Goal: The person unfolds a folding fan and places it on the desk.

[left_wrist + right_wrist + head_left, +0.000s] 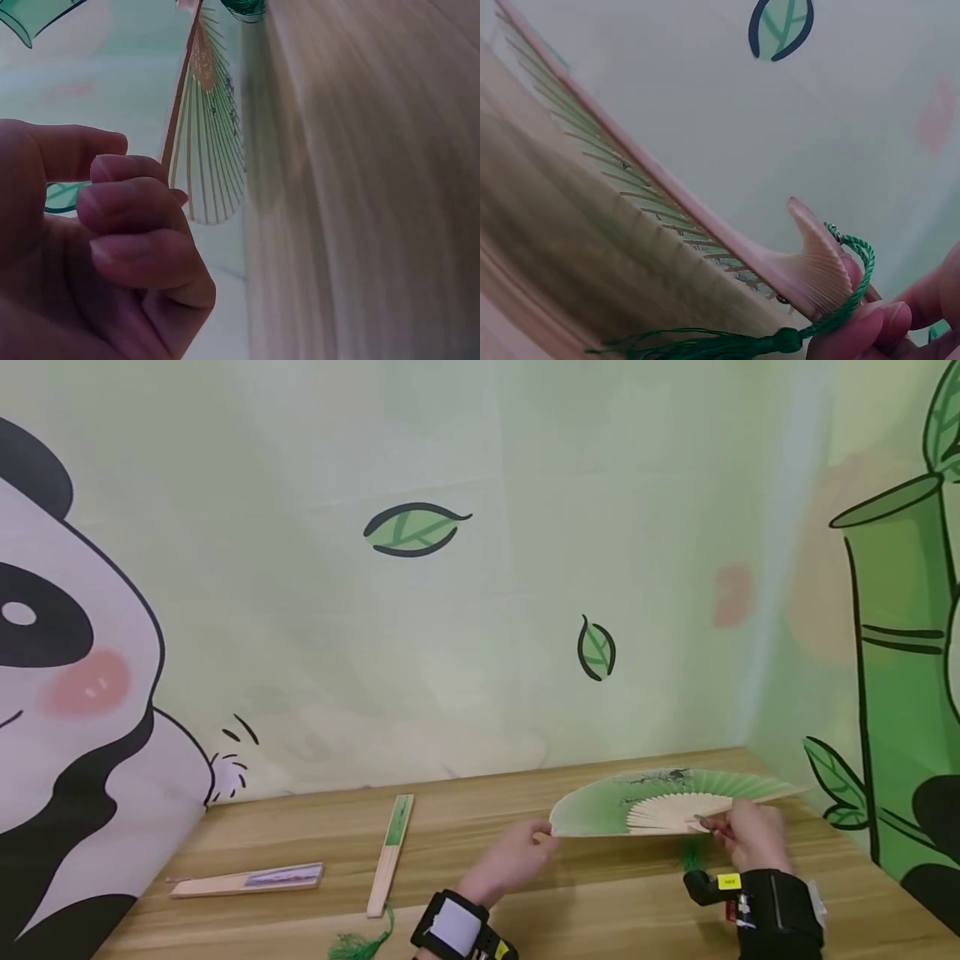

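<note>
A green folding fan point(592, 806) with pale wooden ribs is spread wide above the table. My right hand point(753, 835) grips it near the pivot at its right side, and a green tassel point(780, 341) hangs from that end. At the fan's left edge is my left hand point(517, 856), its fingers loosely bent and touching or very near the outer rib. In the left wrist view a gap shows between thumb and fingers, and the fan edge passes behind the fingers point(124, 199).
Two folded fans lie on the wooden table point(465, 827): one with a green panel point(390, 856) and green tassel point(360, 946), another with a purplish picture point(247, 880) farther left. Behind the table stands a pale green wall point(480, 693) with painted leaves, a panda and bamboo.
</note>
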{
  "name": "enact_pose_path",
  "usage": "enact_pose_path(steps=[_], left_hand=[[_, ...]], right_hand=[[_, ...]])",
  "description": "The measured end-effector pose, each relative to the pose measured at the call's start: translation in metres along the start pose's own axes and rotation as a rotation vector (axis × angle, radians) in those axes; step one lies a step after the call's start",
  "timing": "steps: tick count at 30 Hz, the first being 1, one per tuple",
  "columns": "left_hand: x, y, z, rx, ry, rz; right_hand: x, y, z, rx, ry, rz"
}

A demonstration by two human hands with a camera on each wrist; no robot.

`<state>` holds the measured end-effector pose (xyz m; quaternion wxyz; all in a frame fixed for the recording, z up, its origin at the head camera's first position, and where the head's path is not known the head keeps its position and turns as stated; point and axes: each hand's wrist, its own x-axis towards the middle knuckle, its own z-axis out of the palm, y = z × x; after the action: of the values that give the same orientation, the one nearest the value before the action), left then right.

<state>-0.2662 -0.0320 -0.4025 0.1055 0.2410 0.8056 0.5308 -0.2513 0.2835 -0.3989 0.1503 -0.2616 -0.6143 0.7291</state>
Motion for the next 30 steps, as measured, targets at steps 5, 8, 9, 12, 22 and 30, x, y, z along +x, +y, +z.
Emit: enact_pose_path(steps=[5, 8, 9, 12, 22, 30], left_hand=[[-0.001, -0.009, 0.007, 0.051, -0.022, -0.068], [0.0, -0.011, 0.011, 0.076, -0.032, -0.086], [0.001, -0.011, 0.013, 0.088, -0.035, -0.083], [0.002, -0.011, 0.016, 0.155, -0.051, -0.061], [0.002, -0.001, 0.022, 0.467, -0.02, -0.014], [-0.002, 0.004, 0.014, 0.47, -0.009, -0.018]], right_hand=[[0.008, 0.005, -0.005, 0.029, -0.041, 0.064], [0.013, 0.006, -0.007, 0.033, -0.031, 0.105], [0.015, 0.007, -0.008, 0.024, -0.025, 0.12], [0.02, 0.01, -0.011, 0.01, 0.013, 0.148], [0.024, 0.012, -0.018, 0.006, 0.152, 0.188], [0.012, -0.002, -0.018, 0.028, 0.147, 0.089]])
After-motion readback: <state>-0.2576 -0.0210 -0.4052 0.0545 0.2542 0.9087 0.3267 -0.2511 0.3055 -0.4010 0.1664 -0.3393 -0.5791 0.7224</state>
